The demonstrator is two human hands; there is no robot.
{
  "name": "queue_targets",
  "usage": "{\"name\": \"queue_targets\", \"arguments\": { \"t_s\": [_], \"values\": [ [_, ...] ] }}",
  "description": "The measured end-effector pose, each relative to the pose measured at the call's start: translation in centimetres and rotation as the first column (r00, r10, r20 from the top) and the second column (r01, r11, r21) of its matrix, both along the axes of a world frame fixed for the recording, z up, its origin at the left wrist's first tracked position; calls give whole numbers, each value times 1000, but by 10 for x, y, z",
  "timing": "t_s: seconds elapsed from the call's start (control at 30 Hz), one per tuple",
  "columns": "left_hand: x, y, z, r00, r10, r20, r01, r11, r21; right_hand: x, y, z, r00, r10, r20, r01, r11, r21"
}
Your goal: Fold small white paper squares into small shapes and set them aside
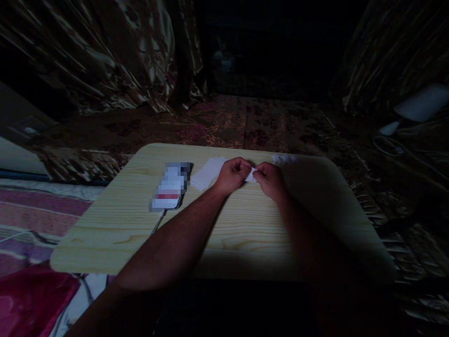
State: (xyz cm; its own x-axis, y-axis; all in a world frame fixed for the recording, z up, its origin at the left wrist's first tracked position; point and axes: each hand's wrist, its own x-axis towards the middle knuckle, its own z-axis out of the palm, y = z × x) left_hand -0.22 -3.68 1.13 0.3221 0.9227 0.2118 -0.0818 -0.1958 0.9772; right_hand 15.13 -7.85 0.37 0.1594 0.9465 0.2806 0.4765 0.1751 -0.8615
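Both hands meet over the far middle of a light wooden table (245,234). My left hand (232,174) and my right hand (271,179) are closed in pinches on the same small white piece of paper (251,175) held between them. A stack of white paper sheets (207,173) lies flat just left of my left hand. A small heap of crumpled or folded white paper bits (284,159) sits beyond my right hand near the table's far edge.
A phone (170,186) with a lit, blurred screen lies on the table's left part, a cable (157,222) running from it toward the near edge. Patterned carpet and shiny drapes surround the table. A red cloth (31,299) lies at the lower left.
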Motion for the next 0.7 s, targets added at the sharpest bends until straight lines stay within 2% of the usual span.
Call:
{"name": "queue_targets", "arguments": {
  "t_s": [0.17, 0.37, 0.5, 0.7],
  "values": [
    [1, -1, 1, 1000, 18, 0, -18, 1000, -14, -1, 2, -3, 999, 6, -39, -7, 1000, -15],
    [1, 3, -3, 996, 71, 48, -71, 997, -2, -2, 0, 3, 978, 52, -202, -69, 995, -78],
    [2, 3, -2, 994, 91, 55, -91, 996, -4, -4, -3, 9, 988, 79, -133, -88, 994, -63],
    [2, 0, -1, 998, 47, 41, -47, 999, 1, -4, -3, 6, 999, 31, -40, -33, 998, -45]
  ]
}}
